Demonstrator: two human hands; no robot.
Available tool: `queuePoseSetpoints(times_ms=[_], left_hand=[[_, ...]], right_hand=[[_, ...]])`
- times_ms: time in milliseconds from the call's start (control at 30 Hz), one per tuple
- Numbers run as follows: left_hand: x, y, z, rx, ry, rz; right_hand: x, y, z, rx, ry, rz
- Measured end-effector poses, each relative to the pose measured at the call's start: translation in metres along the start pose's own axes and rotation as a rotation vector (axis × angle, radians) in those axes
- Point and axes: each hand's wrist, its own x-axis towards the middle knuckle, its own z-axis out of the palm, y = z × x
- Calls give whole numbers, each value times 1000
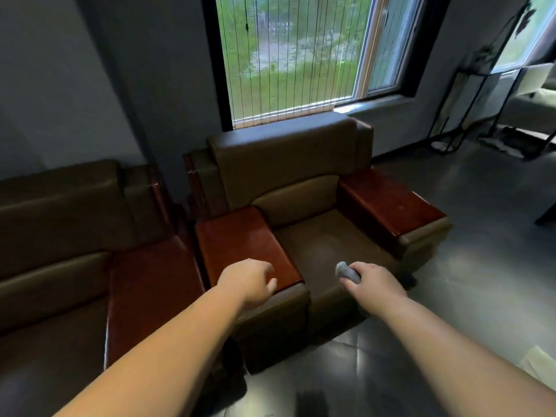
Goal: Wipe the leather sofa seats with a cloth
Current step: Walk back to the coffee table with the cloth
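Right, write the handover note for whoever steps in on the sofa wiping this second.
Right hand: grips a bunched grey cloth, held over the front edge of the armchair seat; whether the cloth touches the leather is unclear.
Left hand: holds nothing, fingers loosely curled, over the front end of the chair's red-brown wooden armrest.
A second sofa stands to the left, its wooden armrest beside this chair's.
Done: nothing that can be confirmed; the seat shows pale dusty patches.
Left: wipe this seat across its whole surface, then the sofa seat on the left.
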Motion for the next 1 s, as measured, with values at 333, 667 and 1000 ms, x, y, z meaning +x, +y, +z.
queuePoseSetpoints(times_ms=[333,667,1000], left_hand=[[-134,77,62,-79,-39,-176],[-280,33,60,-185,-21,-351],[-579,-132,99,-259,21,-778]], right_hand=[[-98,47,-1,-97,-111,-142],[-184,-37,36,-234,-239,-391],[-349,-263,172,-404,-354,-815]])
